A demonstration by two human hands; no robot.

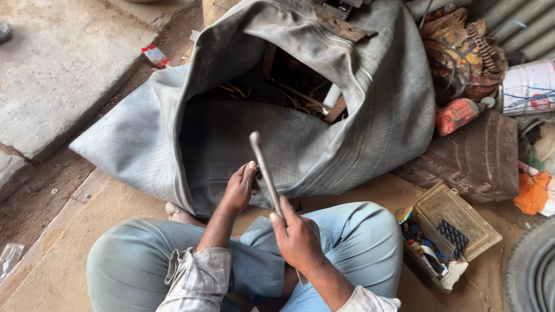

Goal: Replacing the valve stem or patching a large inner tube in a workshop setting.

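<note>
I sit cross-legged on the ground in light blue trousers. My right hand (pixel 298 237) is closed around the lower end of a long grey metal rod (pixel 263 167) with a rounded tip, which points up and away from me. My left hand (pixel 240 186) touches the rod's middle with its fingertips curled. Right behind the rod lies a large grey woven sack (pixel 370 110), its mouth open toward me, with wooden pieces, wires and scrap inside.
A small open box of mixed parts (pixel 448 234) lies to my right. Behind it are a brown rusty case (pixel 474 156), a red power tool (pixel 457 115), a white bucket (pixel 529 86) and a tyre (pixel 532 271). A concrete slab (pixel 58 63) lies at left.
</note>
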